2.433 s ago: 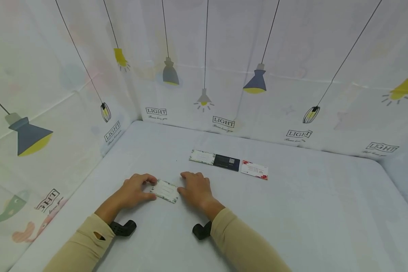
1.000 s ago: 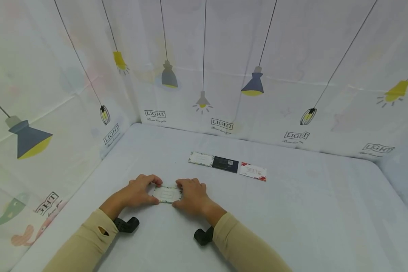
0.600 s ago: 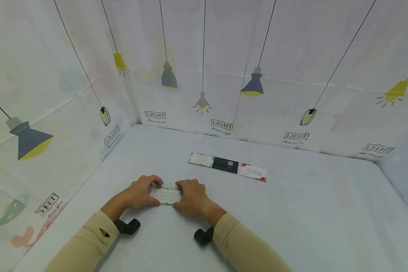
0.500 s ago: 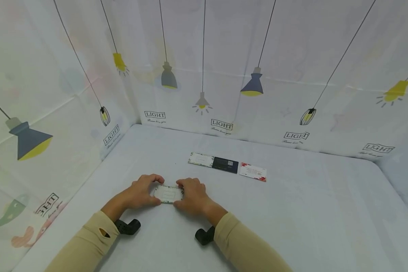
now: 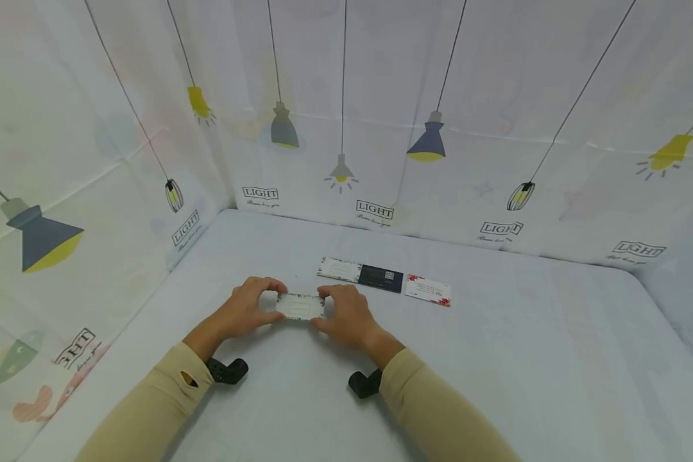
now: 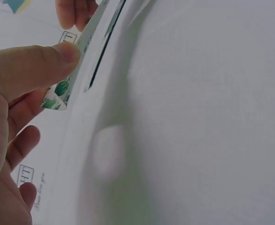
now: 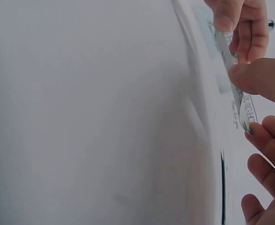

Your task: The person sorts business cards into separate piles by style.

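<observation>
A white card [image 5: 300, 307] with a green leaf border is held up off the table between both hands. My left hand [image 5: 247, 308] pinches its left end, thumb on the near edge and a finger on the far edge. At the right end, my right hand [image 5: 349, 316] pinches it the same way. In the left wrist view the leafy corner of the card [image 6: 62, 89] shows under the thumb. The right wrist view has the card [image 7: 244, 112] nearly edge-on, with thumbs of both hands on it.
Behind the hands a row of cards lies flat: a leaf-bordered white card [image 5: 339, 269], a dark card [image 5: 381, 278] touching it, and a red-flowered white card [image 5: 428, 290] slightly apart. The white tabletop [image 5: 525, 359] meets a lamp-printed curtain [image 5: 473, 77] at the back and left.
Earlier the card lay slanted, with the right hand loosely beside it. Both hands then gripped and straightened it, and have now lifted it, moving away from the body and rightward. The row is unchanged.
</observation>
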Motion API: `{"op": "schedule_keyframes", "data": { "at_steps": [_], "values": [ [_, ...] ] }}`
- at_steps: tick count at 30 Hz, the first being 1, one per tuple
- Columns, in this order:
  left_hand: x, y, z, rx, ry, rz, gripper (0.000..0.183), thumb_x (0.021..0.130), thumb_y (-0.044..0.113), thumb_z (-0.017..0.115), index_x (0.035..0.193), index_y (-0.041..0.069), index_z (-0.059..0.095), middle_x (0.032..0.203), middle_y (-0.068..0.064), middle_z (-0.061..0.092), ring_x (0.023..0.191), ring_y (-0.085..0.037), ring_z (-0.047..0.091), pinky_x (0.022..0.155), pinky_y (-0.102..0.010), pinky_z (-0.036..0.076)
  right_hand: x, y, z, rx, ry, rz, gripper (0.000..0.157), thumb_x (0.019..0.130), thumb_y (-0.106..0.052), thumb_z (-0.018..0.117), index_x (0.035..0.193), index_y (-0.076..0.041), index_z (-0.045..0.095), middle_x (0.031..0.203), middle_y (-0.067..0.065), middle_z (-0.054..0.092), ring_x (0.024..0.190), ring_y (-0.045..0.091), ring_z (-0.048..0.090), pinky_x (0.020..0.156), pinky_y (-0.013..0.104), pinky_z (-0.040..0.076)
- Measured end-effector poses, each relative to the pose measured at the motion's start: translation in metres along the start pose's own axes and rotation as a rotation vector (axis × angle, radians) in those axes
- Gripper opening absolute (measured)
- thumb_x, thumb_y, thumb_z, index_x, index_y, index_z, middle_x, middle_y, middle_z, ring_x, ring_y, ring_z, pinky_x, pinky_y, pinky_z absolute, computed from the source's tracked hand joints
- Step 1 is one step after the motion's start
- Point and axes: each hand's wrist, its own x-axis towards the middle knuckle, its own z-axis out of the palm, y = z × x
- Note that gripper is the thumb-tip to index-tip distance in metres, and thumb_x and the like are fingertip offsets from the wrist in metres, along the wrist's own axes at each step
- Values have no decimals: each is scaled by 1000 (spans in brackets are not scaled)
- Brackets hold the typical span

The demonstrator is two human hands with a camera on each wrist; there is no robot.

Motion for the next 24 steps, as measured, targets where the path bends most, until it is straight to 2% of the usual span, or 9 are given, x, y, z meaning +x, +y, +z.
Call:
{"op": "schedule_keyframes", "data": {
  "at_steps": [5, 8, 12, 18, 24],
  "values": [
    [21, 3, 5, -15, 59, -4, 43, 84, 26, 83, 123, 18, 66, 129, -8, 58, 127, -32, 44, 102, -57, 29, 6, 11, -11, -7, 66, 40, 54, 89, -31, 76, 135, -7, 60, 130, 4, 62, 124, 28, 47, 108, 47, 34],
    [35, 5, 7, -23, 70, -5, 44, 85, 28, 83, 125, 18, 67, 129, -8, 59, 126, -31, 44, 102, -55, 30, 11, 18, -18, -24, 102, 61, 52, 90, -31, 76, 134, -8, 62, 129, 4, 63, 124, 27, 49, 108, 47, 34],
    [56, 10, 9, -22, 46, -7, 46, 85, 30, 82, 128, 19, 66, 133, -8, 57, 129, -31, 42, 103, -56, 30, 18, 27, -26, -48, 121, 86, 52, 90, -31, 76, 134, -8, 62, 130, 6, 62, 123, 28, 49, 107, 48, 35],
    [85, 17, 12, 49, -22, 16, 48, 90, 32, 77, 134, 19, 62, 138, -6, 57, 134, -30, 38, 105, -54, 26, 25, 41, -35, -51, 128, 132, 55, 90, -31, 75, 138, -8, 60, 134, 9, 59, 124, 30, 46, 108, 48, 35],
    [103, 20, 18, 62, -50, -2, 47, 91, 31, 76, 134, 19, 62, 139, -5, 57, 135, -28, 37, 106, -52, 24, 31, 55, -38, -87, 114, 163, 57, 92, -32, 74, 141, -7, 57, 137, 10, 58, 127, 32, 44, 110, 49, 31]
  ]
}}
